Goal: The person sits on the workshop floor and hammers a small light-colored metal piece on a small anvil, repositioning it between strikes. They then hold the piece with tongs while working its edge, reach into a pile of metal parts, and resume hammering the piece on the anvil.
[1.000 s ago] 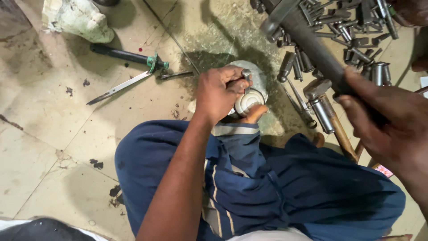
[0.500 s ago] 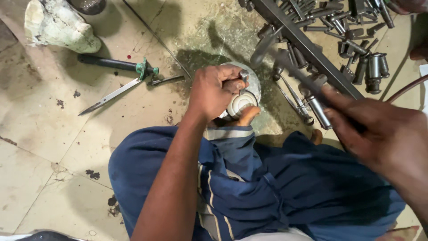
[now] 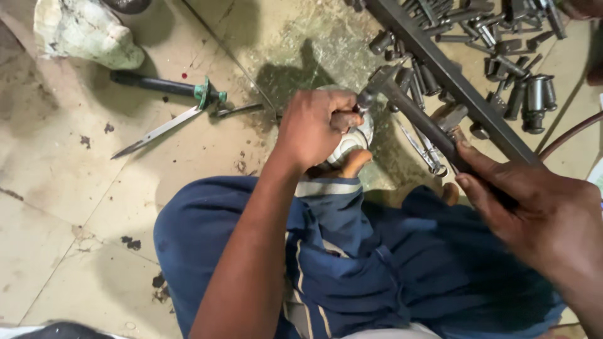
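Observation:
My left hand [image 3: 312, 129] grips a short metal punch [image 3: 352, 114] and presses it onto a round whitish metal part [image 3: 358, 141] that rests on the floor against my toe. My right hand [image 3: 534, 210] is closed around the dark handle of a hammer [image 3: 408, 110]. The hammer's steel head sits right at the punch's top end, beside my left fingers. My knees in blue trousers [image 3: 352, 263] fill the lower middle of the view.
A long dark metal bar [image 3: 452, 75] runs diagonally at the upper right, with several sockets and bolts [image 3: 521, 88] scattered around it. A green-collared screwdriver [image 3: 169, 88], a thin blade [image 3: 157, 132] and a pale rag bundle [image 3: 81, 34] lie on the tiled floor at the upper left.
The hammer has swung down from the raised upper right until its head meets the punch. My left hand has stayed on the round part.

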Demonstrator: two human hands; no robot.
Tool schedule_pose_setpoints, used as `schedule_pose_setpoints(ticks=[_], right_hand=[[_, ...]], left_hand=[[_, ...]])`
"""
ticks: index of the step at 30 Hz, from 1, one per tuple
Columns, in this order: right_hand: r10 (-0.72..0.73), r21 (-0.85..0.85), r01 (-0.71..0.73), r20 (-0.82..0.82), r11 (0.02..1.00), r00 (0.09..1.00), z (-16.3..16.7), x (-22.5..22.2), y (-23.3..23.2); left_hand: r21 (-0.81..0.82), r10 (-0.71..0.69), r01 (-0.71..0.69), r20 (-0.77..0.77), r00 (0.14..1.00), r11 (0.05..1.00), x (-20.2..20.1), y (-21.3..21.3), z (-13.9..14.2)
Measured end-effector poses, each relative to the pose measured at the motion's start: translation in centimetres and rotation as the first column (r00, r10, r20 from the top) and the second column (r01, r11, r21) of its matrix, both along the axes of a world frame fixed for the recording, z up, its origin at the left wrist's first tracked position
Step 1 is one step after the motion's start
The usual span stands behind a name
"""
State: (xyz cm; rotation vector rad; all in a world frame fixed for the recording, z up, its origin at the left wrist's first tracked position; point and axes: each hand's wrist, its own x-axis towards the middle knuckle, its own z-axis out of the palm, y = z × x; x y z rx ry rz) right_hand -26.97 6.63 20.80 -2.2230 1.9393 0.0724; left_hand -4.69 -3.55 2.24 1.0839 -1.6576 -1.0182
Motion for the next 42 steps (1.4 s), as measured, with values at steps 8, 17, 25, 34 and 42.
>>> schedule_pose_setpoints(ticks=[8, 17, 25, 34, 42], right_hand=[[-0.157, -0.070, 0.176, 0.216, 0.982, 0.964, -0.6, -1.5, 0.3], [-0.146, -0.075, 0.176, 0.300, 0.981, 0.943, -0.5, -2.5, -2.2], [-0.166, -0.014, 0.171, 0.166, 0.985, 0.972, -1.7, -0.1, -0.7], [-0.473, 0.409, 0.310, 0.865, 0.859, 0.169, -12.5, 1.5, 1.9], [-0.272, 0.214, 0.208, 0.910, 0.955, 0.313, -10.3, 2.1, 3.6]], left_hand=[[0.439, 0.110, -0.030, -0.158, 0.981, 0.898, 1.7, 0.7, 0.4], [0.291, 0.110, -0.053, -0.183, 0.977, 0.955, 2.1, 1.7, 0.2], [0.302, 0.205, -0.100, -0.339, 0.918, 0.948, 2.9, 2.1, 0.5], [0.254, 0.192, -0.135, -0.213, 0.958, 0.958, 0.8, 4.1, 1.5], [0.283, 0.364, -0.264, -0.404, 0.839, 0.922, 0.8, 6.2, 1.8]])
